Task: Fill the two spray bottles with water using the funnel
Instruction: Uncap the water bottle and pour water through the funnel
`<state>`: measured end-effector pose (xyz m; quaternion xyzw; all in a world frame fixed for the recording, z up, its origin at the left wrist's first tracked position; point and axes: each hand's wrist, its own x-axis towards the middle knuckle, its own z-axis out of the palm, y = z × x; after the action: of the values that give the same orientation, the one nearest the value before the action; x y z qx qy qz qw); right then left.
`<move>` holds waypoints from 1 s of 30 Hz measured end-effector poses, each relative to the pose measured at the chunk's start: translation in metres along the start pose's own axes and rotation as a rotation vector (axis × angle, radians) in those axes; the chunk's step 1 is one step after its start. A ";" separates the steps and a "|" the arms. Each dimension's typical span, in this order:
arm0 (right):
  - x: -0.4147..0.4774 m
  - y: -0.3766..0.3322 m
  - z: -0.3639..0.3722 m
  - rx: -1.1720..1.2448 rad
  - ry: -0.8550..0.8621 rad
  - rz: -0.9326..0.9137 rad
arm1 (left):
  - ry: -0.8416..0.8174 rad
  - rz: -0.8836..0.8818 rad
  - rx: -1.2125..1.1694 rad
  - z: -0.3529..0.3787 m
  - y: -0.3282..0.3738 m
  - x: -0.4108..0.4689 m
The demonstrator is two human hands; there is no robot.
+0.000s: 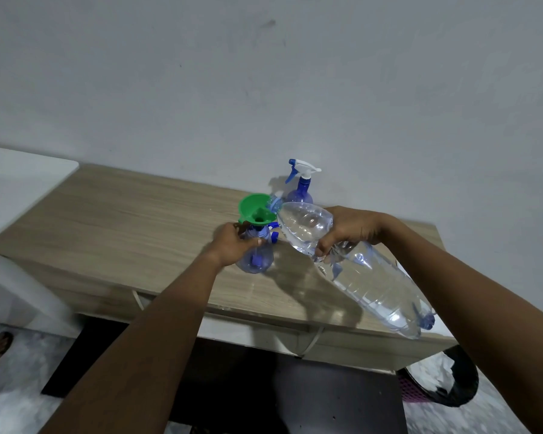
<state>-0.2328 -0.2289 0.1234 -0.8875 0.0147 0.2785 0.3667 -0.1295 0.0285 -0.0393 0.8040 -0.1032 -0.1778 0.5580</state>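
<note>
Tilt jug (373, 277) gently with right hand (348, 230) clamped round its middle, mouth at funnel (254, 208) rim; with left hand (235, 245) gripping bottle (257, 261) under funnel, hold it upright on counter (123, 220). Leave second bottle (301, 189), just beyond right hand, for later.

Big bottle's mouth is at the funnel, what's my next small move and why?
Probably tip the water bottle slightly further with the right hand: its mouth is at the rim of the green funnel, which sits in the spray bottle that the left hand steadies.
</note>
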 end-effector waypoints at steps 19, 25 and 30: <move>0.002 0.003 -0.003 -0.001 -0.033 0.014 | -0.001 0.007 0.006 0.000 0.010 -0.007; 0.005 0.007 -0.002 0.007 -0.050 0.033 | 0.004 0.011 0.000 0.002 0.014 -0.010; 0.005 0.007 -0.004 -0.001 -0.055 0.033 | 0.006 0.014 -0.009 0.002 0.015 -0.012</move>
<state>-0.2286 -0.2356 0.1186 -0.8793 0.0192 0.3089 0.3621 -0.1411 0.0254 -0.0235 0.8012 -0.1065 -0.1718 0.5632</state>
